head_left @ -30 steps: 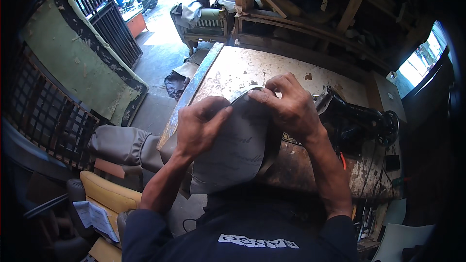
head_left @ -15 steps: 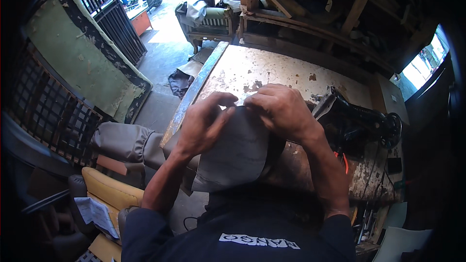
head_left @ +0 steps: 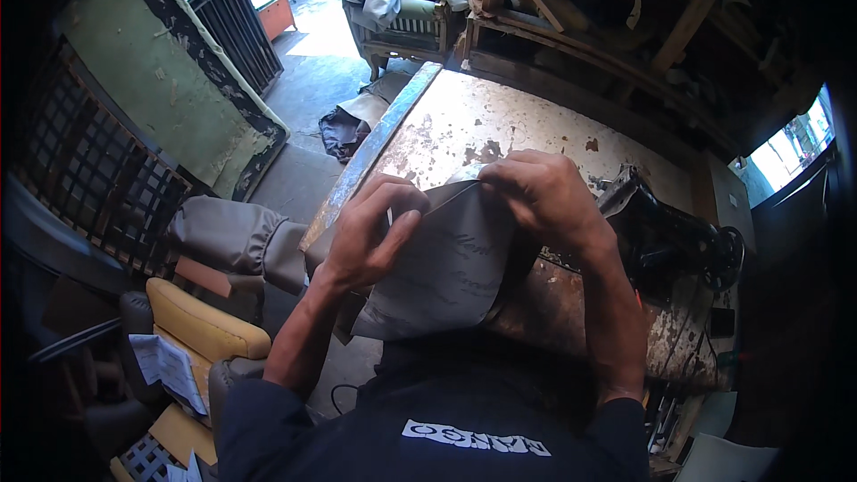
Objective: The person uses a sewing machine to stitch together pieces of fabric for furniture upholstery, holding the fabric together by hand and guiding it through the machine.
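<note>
A piece of grey leatherette (head_left: 437, 277) hangs before my chest, its pale backing showing. Its top edge runs slanting between my two hands. My left hand (head_left: 375, 228) pinches that edge with thumb and bent fingers. At the upper right corner my right hand (head_left: 546, 201) grips the leatherette, its fingertips curled over the edge. Both hands are above the near part of a worn wooden worktable (head_left: 527, 120). A black sewing machine (head_left: 669, 232) stands on the table, to the right of my right hand.
A gathered grey leatherette cover (head_left: 223, 236) extends left from the table. Yellow and dark seat parts (head_left: 203, 326) with papers lie lower left. A green panel (head_left: 152, 71) leans at the left. Beyond the table are a cloth-laden armchair (head_left: 406, 31) and a wooden rack (head_left: 571, 40).
My hands have moved apart, so the leatherette's top edge now shows stretched between them. My right hand has risen slightly relative to the left. The whole view has also shifted a little.
</note>
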